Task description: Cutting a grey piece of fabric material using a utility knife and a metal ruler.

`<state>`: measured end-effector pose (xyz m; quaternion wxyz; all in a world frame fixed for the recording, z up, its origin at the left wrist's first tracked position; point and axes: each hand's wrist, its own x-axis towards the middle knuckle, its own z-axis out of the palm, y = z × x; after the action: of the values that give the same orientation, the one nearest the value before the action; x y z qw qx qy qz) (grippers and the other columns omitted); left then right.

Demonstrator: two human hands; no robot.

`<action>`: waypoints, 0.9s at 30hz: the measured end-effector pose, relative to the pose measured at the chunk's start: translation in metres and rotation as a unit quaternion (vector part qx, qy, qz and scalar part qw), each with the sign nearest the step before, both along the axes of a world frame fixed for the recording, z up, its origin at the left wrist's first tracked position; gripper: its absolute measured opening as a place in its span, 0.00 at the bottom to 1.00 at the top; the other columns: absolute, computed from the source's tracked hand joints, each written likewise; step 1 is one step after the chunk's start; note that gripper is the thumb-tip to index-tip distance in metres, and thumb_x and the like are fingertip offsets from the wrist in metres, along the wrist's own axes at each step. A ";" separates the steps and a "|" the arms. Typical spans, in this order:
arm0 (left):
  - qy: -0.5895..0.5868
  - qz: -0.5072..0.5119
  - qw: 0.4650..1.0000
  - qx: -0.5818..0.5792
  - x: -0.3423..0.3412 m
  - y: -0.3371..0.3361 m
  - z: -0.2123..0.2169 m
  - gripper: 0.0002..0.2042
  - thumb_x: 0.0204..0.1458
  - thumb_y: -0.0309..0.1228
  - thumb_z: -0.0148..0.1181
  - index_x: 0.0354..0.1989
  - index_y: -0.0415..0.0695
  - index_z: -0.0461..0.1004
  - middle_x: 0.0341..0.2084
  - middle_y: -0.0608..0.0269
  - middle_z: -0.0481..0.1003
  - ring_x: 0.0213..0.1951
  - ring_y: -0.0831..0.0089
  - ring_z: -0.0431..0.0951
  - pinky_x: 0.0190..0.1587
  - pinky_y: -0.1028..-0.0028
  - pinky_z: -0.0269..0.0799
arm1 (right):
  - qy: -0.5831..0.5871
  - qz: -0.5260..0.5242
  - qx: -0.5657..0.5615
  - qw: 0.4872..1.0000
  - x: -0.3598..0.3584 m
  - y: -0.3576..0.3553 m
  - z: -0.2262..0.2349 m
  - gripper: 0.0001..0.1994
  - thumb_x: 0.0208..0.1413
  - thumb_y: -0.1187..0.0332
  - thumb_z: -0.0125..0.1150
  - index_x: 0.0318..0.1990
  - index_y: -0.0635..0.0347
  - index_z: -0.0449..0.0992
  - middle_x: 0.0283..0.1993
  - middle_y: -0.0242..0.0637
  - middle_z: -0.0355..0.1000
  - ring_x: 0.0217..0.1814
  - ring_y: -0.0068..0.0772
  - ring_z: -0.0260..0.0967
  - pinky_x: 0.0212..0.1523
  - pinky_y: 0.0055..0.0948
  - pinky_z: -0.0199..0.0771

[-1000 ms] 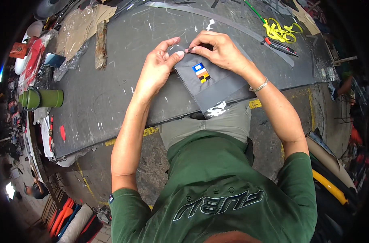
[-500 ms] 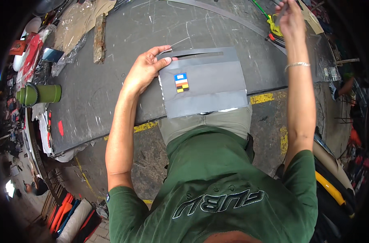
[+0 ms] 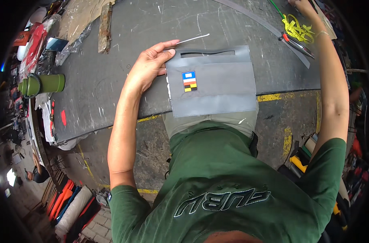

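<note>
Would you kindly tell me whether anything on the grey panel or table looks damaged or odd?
Yes: the grey panel has uneven white patches along its left edge, below the left hand, unlike its grey right edge; whether from residue or wear, I cannot tell. The dark tabletop looks worn, with white scratches across it.

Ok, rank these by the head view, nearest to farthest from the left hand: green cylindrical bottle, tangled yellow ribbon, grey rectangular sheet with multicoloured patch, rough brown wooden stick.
1. Grey rectangular sheet: its left edge at the left hand.
2. Brown wooden stick: ahead, to the left.
3. Green cylindrical bottle: farther left.
4. Tangled yellow ribbon: far right.
</note>
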<state>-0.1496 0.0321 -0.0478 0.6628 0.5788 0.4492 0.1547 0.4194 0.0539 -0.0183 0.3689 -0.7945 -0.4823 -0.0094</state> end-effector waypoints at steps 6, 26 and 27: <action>0.006 0.030 0.996 0.079 0.002 0.005 -0.011 0.19 0.66 0.36 0.61 0.64 0.48 0.74 0.41 0.71 0.82 0.42 0.87 0.76 0.45 0.80 0.71 | 0.062 0.047 -0.109 0.991 -0.123 -0.035 0.015 0.21 0.60 0.59 0.67 0.56 0.61 0.79 0.44 0.42 0.82 0.45 0.28 0.78 0.48 0.30 0.77; 0.162 -0.413 0.863 0.240 0.085 0.025 0.054 0.22 0.64 0.32 0.56 0.67 0.43 0.68 0.49 0.52 0.81 0.52 0.62 0.80 0.57 0.66 0.72 | 0.566 0.246 -0.035 0.786 -0.277 -0.159 -0.059 0.20 0.62 0.69 0.69 0.59 0.65 0.72 0.43 0.34 0.80 0.37 0.21 0.79 0.32 0.16 0.69; 0.160 -0.417 0.853 0.268 0.087 0.025 0.055 0.22 0.65 0.32 0.55 0.67 0.43 0.68 0.52 0.50 0.80 0.55 0.60 0.79 0.59 0.65 0.71 | 0.564 0.255 -0.024 0.785 -0.275 -0.160 -0.065 0.19 0.63 0.69 0.68 0.58 0.65 0.73 0.44 0.33 0.79 0.38 0.22 0.79 0.34 0.17 0.70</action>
<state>-0.0630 0.0570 0.0075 0.4031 0.8838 0.2067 -0.1171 0.1446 -0.1060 -0.0833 0.5453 -0.5143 -0.3736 0.5464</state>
